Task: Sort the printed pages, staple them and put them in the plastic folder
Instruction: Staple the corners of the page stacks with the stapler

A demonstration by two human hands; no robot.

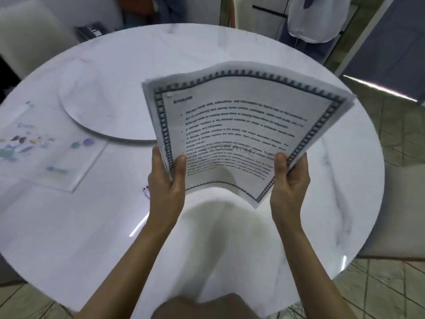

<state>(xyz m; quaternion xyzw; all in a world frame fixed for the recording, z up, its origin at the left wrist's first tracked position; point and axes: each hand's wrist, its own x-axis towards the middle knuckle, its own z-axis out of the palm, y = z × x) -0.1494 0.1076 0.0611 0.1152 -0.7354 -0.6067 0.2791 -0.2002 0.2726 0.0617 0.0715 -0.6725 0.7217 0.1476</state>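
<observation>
fingers: both hands are pinched on the stack of white printed pages with a dark patterned border (pixel 241 134), thumbs on the top sheet and the other fingers curled underneath, out of sight
left hand (pixel 166 180): grips the stack's near left edge, thumb lying across the border strip
right hand (pixel 288 180): grips the near right edge, thumb pressed on the lower lines of text
pages: held in the air above the table and tilted away from the person; the near edge bows upward between the two hands; several sheet edges fan out at the far right corner; the top sheet shows the heading "storage" and bulleted text too blurred to read
table: a round white marble-look table (pixel 230 238) lies under the pages, with a bright reflection near the left forearm
small object: a small white item with red and dark marks (pixel 146 192) lies on the table just beside the left wrist; what it is cannot be told
folder: a clear plastic folder with pale coloured printing (pixel 46 153) lies flat on the left of the table, well apart from the pages
turntable: a raised round white disc (pixel 103 107) sits at the table's middle, partly hidden behind the pages
far edge: a dark object (pixel 90 32) rests at the table's far left rim, too blurred to identify
</observation>
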